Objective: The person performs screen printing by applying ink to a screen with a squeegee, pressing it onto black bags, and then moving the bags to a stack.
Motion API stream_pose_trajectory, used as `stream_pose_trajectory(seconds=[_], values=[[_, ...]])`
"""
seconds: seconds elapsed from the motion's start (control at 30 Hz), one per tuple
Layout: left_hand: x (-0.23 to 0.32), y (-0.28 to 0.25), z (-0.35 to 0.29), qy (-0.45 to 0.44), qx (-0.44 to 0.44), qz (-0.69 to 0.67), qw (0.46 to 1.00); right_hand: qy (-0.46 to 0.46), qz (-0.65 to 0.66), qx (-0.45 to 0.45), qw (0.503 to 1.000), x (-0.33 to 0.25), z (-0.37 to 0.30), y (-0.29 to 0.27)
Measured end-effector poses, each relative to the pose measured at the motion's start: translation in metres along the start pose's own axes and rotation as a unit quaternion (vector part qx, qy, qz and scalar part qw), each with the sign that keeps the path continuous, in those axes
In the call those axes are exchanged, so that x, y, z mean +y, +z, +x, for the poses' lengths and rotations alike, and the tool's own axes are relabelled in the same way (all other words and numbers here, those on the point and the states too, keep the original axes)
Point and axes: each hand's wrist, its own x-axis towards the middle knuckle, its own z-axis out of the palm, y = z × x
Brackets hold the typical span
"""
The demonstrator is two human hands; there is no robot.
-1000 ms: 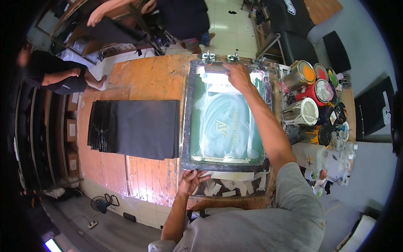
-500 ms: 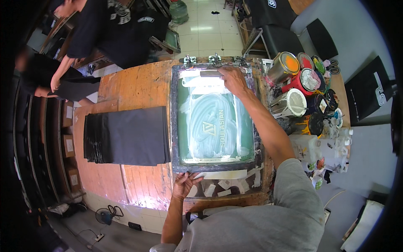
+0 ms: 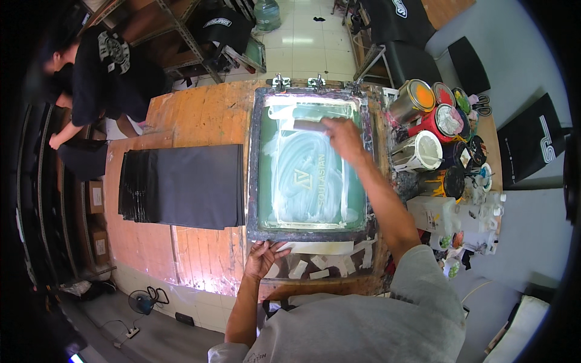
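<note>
A screen printing frame (image 3: 252,181) with green mesh (image 3: 357,199) lies in front of me on the wooden table. White ink (image 3: 302,154) is smeared in swirls over the mesh, around a pale lettered design. My right hand (image 3: 346,140) is closed on a squeegee (image 3: 307,125), whose blade rests on the inked mesh near the frame's far end. At the near edge of the frame, my left hand (image 3: 261,259) holds the rim with its fingers; part of them is hidden beneath it. A strip of pale material (image 3: 321,247) shows under this edge.
Metal hinge clamps (image 3: 316,83) grip the frame's far side. To the left lies a stack of black sheets (image 3: 193,187) on the table (image 3: 200,115). Ink cans and a white tub (image 3: 417,151) crowd the right, with plastic jugs (image 3: 433,215) nearer. Another person (image 3: 106,72) bends at the shelves, far left.
My right hand has drawn the squeegee a short way toward me from the frame's far end. My left hand stays at the near rim. The other person has moved left, carrying a black sheet.
</note>
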Motion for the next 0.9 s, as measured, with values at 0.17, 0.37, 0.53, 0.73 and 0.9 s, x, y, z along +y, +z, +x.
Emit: stream_pose_trajectory(seconds=[0.17, 0.37, 0.53, 0.73, 0.9], values=[[0.001, 0.000, 0.000, -0.023, 0.036, 0.055, 0.998, 0.051, -0.035, 0.028, 0.998, -0.017, 0.019, 0.005], [0.000, 0.001, 0.000, -0.008, 0.015, 0.030, 0.999, 0.224, -0.114, -0.022, 0.968, 0.000, 0.020, -0.042], [0.003, 0.002, 0.002, -0.018, -0.009, 0.020, 1.000, 0.288, -0.133, -0.033, 0.948, -0.008, 0.016, -0.033], [-0.001, -0.004, 0.001, -0.008, 0.000, 0.005, 1.000, 0.128, -0.104, -0.090, 0.982, -0.032, 0.058, 0.001], [-0.004, -0.008, 0.000, 0.005, -0.019, 0.016, 1.000, 0.072, -0.026, -0.010, 0.997, -0.018, 0.090, 0.009]])
